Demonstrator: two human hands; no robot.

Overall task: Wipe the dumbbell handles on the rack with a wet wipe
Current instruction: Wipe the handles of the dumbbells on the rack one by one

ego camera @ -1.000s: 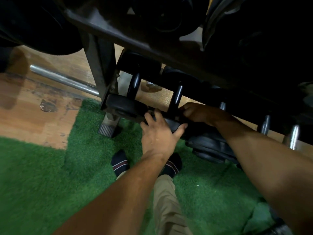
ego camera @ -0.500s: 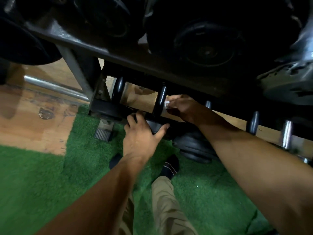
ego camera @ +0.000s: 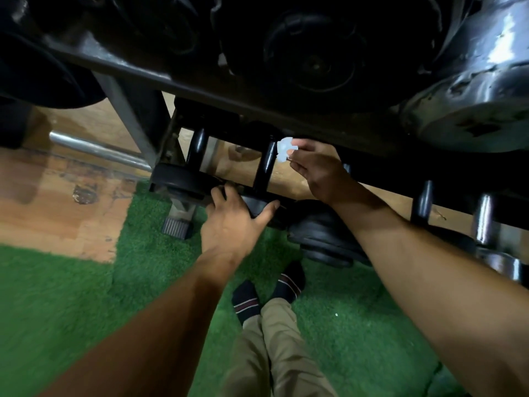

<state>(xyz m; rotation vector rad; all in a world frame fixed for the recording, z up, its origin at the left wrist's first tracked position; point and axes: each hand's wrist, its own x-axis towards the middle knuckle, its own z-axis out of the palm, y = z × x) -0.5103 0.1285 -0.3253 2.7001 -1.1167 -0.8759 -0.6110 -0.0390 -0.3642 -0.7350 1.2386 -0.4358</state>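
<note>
A: Far left, floor level. What is logged?

B: Worn wooden floor (ego camera: 43, 202) with a steel bar (ego camera: 97, 150) lying on it, passing behind the grey upright leg (ego camera: 128, 121) of the rack (ego camera: 200, 81). The leg's ribbed foot (ego camera: 174, 226) stands at the edge of the green turf (ego camera: 57, 296).

A: Lower tier, leftmost item?

B: A black dumbbell, handle (ego camera: 197, 150) running up and away from its near head (ego camera: 180, 181). Nothing touches it.

A: Left hand?

B: The left hand (ego camera: 232, 224) is set on the near head (ego camera: 257, 206) of the second dumbbell. Fingers curl over the top edge, thumb spread along the right side; it grips that head.

A: The handle above it?

B: Second handle (ego camera: 264, 164), black and glossy, upright in view, between both hands.

A: Wipe location?

B: The wet wipe (ego camera: 284, 149), small, white and crumpled, sits just right of the upper end of that handle, close under the rack's upper rail. Whether it touches the handle cannot be told.

A: Right hand?

B: The right hand (ego camera: 317, 170) pinches the wipe at the fingertips, the forearm reaching in from the lower right.

A: Further right?

B: A stacked black dumbbell head (ego camera: 323, 239) below the right forearm, then one dark handle (ego camera: 420, 202) and one chromed handle (ego camera: 483, 219). Large dark heads (ego camera: 312, 61) fill the upper tier.

A: Bottom centre?

B: Striped dark socks (ego camera: 246, 299) and khaki trousers (ego camera: 272, 353) on the turf.
</note>
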